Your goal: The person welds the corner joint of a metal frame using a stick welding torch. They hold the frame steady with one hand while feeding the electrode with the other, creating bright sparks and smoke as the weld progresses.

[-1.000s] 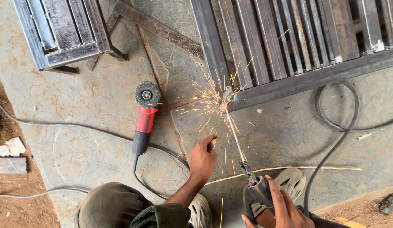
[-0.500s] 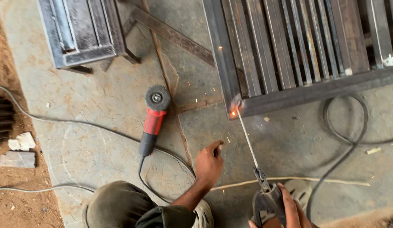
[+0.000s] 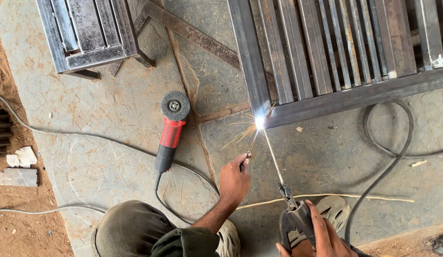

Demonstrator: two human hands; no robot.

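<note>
My right hand (image 3: 326, 235) grips a dark electrode holder (image 3: 297, 219) at the bottom right. A thin welding rod (image 3: 273, 159) runs from it up to the near left corner of a steel bar frame (image 3: 252, 62). A bright white arc (image 3: 259, 122) burns at the rod tip and throws sparks to the left. My left hand (image 3: 234, 181) hovers just left of the rod with its fingers curled and fingertips pinched together. Whether anything is between them is too small to tell.
A red angle grinder (image 3: 170, 131) lies on the stone floor left of the weld, its grey cord (image 3: 88, 135) trailing left. A black cable (image 3: 388, 157) loops at the right. A smaller steel frame (image 3: 88, 33) stands top left, beside a flat bar (image 3: 193, 33). Bare dirt borders the left.
A shower of sparks a second ago faded to a small orange glow at the corner. A bright arc now burns there again. Both hands stay close to where they were.
</note>
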